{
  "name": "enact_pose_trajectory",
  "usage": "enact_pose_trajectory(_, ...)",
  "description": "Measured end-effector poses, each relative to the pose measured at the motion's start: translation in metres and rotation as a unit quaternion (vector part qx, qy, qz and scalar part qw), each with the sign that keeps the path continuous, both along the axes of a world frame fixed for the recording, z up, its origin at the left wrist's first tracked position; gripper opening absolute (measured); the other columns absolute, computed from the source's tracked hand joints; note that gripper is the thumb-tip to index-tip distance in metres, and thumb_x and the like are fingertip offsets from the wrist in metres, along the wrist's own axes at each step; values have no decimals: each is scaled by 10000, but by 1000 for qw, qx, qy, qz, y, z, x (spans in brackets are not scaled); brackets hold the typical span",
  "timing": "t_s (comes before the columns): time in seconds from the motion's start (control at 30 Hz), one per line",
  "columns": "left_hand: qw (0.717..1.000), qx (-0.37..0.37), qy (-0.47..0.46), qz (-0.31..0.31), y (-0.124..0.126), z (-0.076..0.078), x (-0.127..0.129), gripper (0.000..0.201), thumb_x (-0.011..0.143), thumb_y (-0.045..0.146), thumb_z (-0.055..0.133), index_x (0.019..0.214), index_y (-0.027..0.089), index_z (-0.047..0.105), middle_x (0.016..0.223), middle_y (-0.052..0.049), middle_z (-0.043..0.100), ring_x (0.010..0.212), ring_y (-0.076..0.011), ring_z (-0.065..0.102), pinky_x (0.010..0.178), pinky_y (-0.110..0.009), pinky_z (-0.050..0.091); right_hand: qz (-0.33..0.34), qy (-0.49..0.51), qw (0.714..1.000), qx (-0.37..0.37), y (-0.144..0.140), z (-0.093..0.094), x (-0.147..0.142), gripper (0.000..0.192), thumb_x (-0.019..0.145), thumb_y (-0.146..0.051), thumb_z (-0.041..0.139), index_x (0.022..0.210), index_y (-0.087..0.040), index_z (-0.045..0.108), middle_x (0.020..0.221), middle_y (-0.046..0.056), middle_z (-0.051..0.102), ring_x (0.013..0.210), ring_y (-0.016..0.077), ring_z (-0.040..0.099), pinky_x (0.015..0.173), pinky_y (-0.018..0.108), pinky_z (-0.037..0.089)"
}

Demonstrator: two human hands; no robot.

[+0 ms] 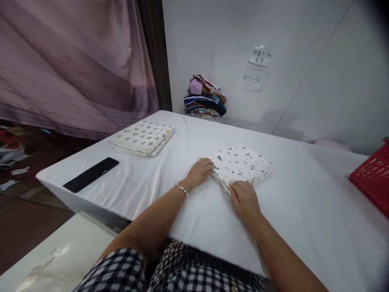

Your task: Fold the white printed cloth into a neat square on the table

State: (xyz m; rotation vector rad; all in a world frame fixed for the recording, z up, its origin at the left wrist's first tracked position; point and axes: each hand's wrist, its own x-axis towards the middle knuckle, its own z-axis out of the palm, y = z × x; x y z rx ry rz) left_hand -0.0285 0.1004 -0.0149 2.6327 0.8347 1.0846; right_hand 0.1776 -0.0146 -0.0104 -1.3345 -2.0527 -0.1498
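A folded white cloth (pixel 241 164) with small dark prints lies on the white table (pixel 304 202). My left hand (pixel 200 172) grips its near-left corner, fingers curled at the edge; a bracelet is on that wrist. My right hand (pixel 244 198) rests on the table at the cloth's near corner, fingertips touching its edge. Whether those fingers pinch the layers is hard to tell.
A second folded cloth (pixel 142 138) with grey prints lies at the far left. A black flat device (pixel 91 174) sits near the left table edge. A pile of folded fabrics (pixel 205 99) leans against the wall. A red basket (pixel 372 176) stands at the right edge.
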Motion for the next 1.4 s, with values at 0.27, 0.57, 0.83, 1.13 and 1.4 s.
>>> enact_pose_trajectory(0.27,1000,7,15,9,2,-1,1,223,874,154,439,981,193,631,991,-65,625,1017,-195,497,887,-381,434,1,11,1000,-26,-5,2,3,166,856,-208,468,924,-195,619,916,63,622,894,191,529,834,347,362)
enact_pose_trajectory(0.57,1000,-6,12,2,-3,0,-3,341,809,64,435,1056,214,617,1068,-69,602,1083,-196,486,926,-410,431,19,-11,999,-50,-8,3,6,162,836,-218,493,921,-203,630,924,63,618,912,196,534,838,359,373)
enact_pose_trajectory(0.83,999,-15,25,-20,-7,2,-4,284,823,161,499,1084,205,602,1114,-73,583,1108,-201,474,968,-410,404,25,-2,998,-55,-10,4,9,193,833,-222,499,980,-198,620,968,67,617,948,199,530,863,363,378)
enact_pose_trajectory(1.13,999,-22,8,-25,-3,2,0,227,887,230,448,1032,207,623,1062,-69,614,1078,-195,497,954,-411,413,-1,14,998,-54,-8,1,6,219,812,-249,516,996,-194,622,971,76,628,940,210,541,846,365,389)
enact_pose_trajectory(1.4,999,-27,-4,-17,-4,1,4,216,887,227,441,1004,208,622,1019,-59,630,1040,-189,524,930,-406,431,-62,17,995,-82,-7,4,-6,144,792,-227,509,880,-205,620,871,60,625,853,208,537,784,343,358)
